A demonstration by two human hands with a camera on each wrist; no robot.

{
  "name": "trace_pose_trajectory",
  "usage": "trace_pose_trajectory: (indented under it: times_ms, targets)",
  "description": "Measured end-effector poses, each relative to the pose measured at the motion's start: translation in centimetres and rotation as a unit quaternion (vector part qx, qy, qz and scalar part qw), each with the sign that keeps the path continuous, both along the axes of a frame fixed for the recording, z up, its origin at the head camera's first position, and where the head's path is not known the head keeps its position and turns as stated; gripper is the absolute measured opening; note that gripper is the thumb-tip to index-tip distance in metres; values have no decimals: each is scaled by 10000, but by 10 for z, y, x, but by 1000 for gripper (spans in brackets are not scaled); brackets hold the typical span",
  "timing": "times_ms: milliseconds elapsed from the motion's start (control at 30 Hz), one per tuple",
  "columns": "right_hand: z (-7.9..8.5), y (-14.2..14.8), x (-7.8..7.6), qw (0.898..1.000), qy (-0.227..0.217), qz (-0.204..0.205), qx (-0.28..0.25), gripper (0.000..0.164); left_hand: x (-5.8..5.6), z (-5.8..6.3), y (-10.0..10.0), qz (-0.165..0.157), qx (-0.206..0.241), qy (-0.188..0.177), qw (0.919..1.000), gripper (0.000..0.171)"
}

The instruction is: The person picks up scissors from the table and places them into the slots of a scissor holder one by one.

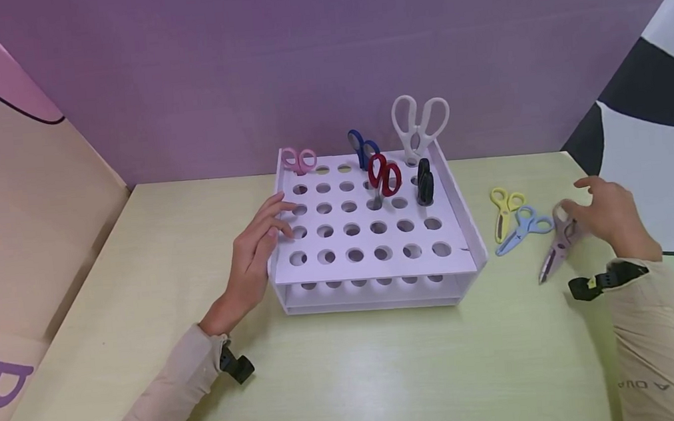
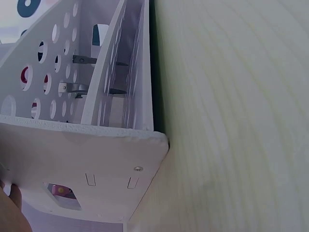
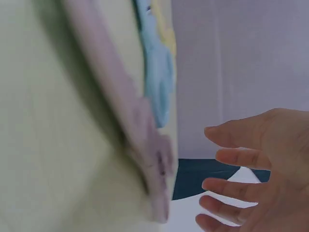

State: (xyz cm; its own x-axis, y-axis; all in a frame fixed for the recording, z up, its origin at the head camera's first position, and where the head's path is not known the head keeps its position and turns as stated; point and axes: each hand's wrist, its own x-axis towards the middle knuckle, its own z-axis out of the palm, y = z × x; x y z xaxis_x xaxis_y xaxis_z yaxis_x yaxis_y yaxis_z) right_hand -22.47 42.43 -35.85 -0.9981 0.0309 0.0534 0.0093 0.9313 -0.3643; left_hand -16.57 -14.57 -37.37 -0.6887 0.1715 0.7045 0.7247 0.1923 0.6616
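Observation:
My left hand (image 1: 248, 262) rests on the left side of a white holed rack (image 1: 318, 270), fingers reaching over its edge. In the left wrist view, part of that hand (image 2: 12, 210) shows beside the outer side wall. My right hand (image 1: 611, 216) is over the handle end of mauve scissors (image 1: 564, 242) lying on the table. Seen from the right wrist, its fingers are spread with nothing between them, apart from the mauve scissors (image 3: 137, 116). Left of these lie light blue scissors (image 1: 525, 227) and yellow scissors (image 1: 504, 212).
Standing in the rack's holes are small pink scissors (image 1: 299, 161), blue scissors (image 1: 363, 148), red scissors (image 1: 383, 176), black-handled scissors (image 1: 425, 184) and large white scissors (image 1: 416, 126). A purple wall panel (image 1: 241, 78) rises behind the pale wooden table (image 1: 358, 382).

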Motion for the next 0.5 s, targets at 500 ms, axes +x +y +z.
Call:
trace_pose_trajectory:
  times_ms: [500]
  targets:
    - [-13, 15, -2, 9943, -1061, -67, 115, 63, 0, -1, 1, 72, 1, -43, 10000, 28]
